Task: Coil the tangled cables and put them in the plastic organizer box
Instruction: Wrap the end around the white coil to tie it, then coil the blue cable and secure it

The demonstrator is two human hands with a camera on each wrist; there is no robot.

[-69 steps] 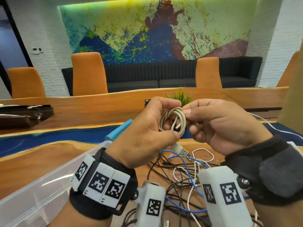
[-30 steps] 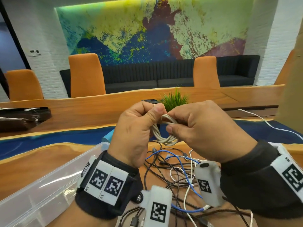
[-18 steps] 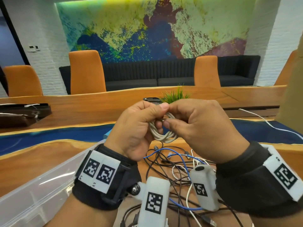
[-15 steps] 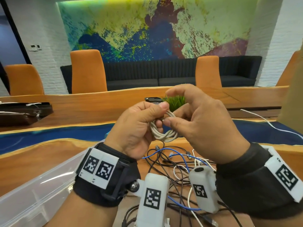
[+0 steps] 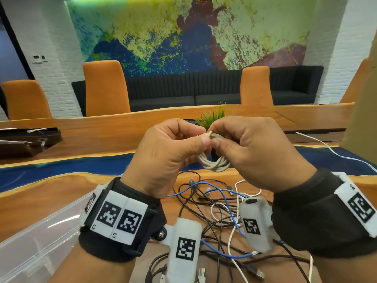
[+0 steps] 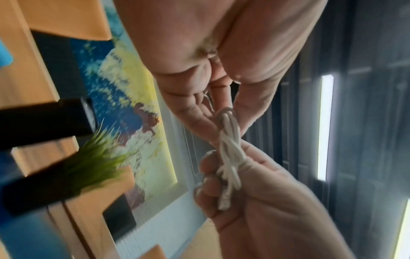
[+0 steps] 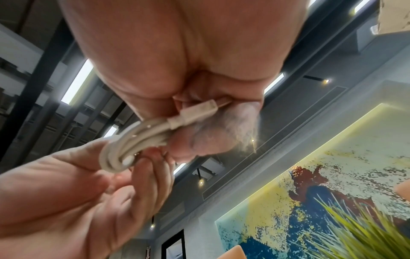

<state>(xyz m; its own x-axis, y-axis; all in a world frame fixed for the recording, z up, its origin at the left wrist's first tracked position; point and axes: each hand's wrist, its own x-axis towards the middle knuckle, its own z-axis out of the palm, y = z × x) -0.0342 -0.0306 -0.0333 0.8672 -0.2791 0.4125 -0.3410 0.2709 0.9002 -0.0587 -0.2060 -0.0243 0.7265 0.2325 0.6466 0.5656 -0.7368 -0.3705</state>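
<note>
A small coil of white cable [image 5: 213, 163] hangs in the air between both hands, above the table. My left hand [image 5: 173, 154] pinches the coil's left side with thumb and fingers. My right hand [image 5: 244, 148] pinches its top, where a white plug [image 7: 195, 112] lies against the fingertips. The left wrist view shows the coil [image 6: 228, 150] gripped from both ends. A tangle of black, blue and white cables [image 5: 220, 213] lies on the wooden table below the hands. The clear plastic organizer box [image 5: 40, 237] stands at the lower left.
A small green plant [image 5: 212, 117] stands just behind the hands. A long white cable [image 5: 334, 152] runs across the table at the right. Dark trays [image 5: 24, 141] lie at the far left. Orange chairs and a dark sofa stand beyond the table.
The coil's loose plug end no longer hangs below; it is now tucked at the top under my right fingertips. My raised right forefinger has come back down onto the coil.
</note>
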